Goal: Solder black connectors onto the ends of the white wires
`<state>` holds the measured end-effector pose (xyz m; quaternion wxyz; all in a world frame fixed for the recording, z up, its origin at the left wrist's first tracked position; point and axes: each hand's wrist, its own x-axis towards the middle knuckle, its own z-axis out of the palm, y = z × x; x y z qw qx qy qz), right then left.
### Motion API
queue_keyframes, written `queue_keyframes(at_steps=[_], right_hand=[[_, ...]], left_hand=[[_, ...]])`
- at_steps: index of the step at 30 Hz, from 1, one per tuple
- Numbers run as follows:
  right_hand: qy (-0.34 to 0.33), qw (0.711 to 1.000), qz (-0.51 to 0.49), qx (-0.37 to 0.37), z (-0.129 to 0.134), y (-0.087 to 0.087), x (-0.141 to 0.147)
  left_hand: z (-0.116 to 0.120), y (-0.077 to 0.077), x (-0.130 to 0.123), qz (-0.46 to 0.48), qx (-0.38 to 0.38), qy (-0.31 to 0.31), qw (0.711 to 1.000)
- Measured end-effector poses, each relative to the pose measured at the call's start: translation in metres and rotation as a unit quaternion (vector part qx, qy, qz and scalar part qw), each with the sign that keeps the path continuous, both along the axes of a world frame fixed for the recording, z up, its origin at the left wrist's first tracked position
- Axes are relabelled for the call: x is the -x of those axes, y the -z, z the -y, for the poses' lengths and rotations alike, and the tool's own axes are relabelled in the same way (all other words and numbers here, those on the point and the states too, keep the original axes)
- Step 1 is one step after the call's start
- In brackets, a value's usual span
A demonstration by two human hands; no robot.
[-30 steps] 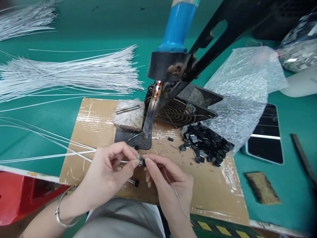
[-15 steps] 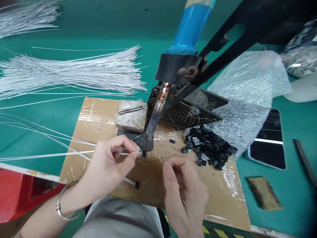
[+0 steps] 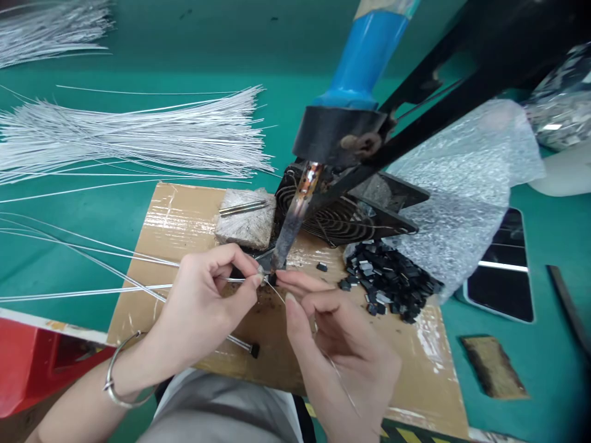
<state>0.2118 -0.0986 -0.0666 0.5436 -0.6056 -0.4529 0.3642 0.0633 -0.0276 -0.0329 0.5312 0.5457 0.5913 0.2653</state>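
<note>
Between its thumb and index finger, my left hand (image 3: 217, 301) pinches the end of a white wire (image 3: 235, 280), under the soldering iron tip (image 3: 289, 231). A small black piece (image 3: 271, 279) sits at the wire's end, partly hidden by fingers. My right hand (image 3: 339, 338) pinches a thin solder wire (image 3: 277, 292), whose front end reaches the wire end and whose tail crosses the palm. The blue handle (image 3: 367, 52) of the iron is fixed in a black holder (image 3: 339, 134). Another wire with a black connector (image 3: 253, 351) lies below my left hand.
Cardboard (image 3: 161, 209) covers the work spot. Around it are a sponge block (image 3: 247, 231) with metal rods, a black fan (image 3: 332, 215), many black pieces (image 3: 390, 277), bubble wrap (image 3: 462, 184), a phone (image 3: 498, 271), a brown pad (image 3: 494, 366) and white wires (image 3: 138, 138).
My right hand has moved left and up toward my left fingertips, bringing the solder wire to the wire end. The iron and its holder appear shifted slightly to the right.
</note>
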Motion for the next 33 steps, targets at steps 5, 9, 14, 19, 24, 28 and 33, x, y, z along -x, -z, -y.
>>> queue_keyframes(at_steps=[5,9,14,19,24,28,33], right_hand=[[0.019,1.0,0.006,0.005,-0.0037,-0.001,0.0007],[0.022,1.0,0.005,0.003,-0.0065,-0.0007,0.0005],[0.023,1.0,0.012,0.002,-0.0092,-0.0008,-0.0001],[0.026,1.0,0.01,-0.005,-0.0094,-0.0036,-0.0001],[0.032,0.999,0.013,-0.007,-0.0093,-0.0049,-0.0002],[0.033,0.999,0.014,-0.007,-0.0095,-0.005,-0.0011],[0.03,0.999,0.007,-0.013,-0.0088,-0.0057,-0.0019]], left_hand=[[-0.0033,-0.0023,-0.0018,0.003,0.004,-0.005,1.0],[-0.0056,-0.0036,-0.0018,0.011,0.002,-0.007,1.0],[-0.0077,-0.0055,-0.0016,0.012,-0.006,-0.007,1.0],[-0.0085,-0.0063,-0.0027,0.015,-0.005,-0.001,1.0],[-0.0086,-0.0078,-0.0027,0.014,-0.009,0.003,1.0],[-0.0087,-0.0088,-0.0024,0.014,-0.009,0.006,1.0],[-0.009,-0.0089,-0.0025,0.014,-0.011,0.007,1.0]])
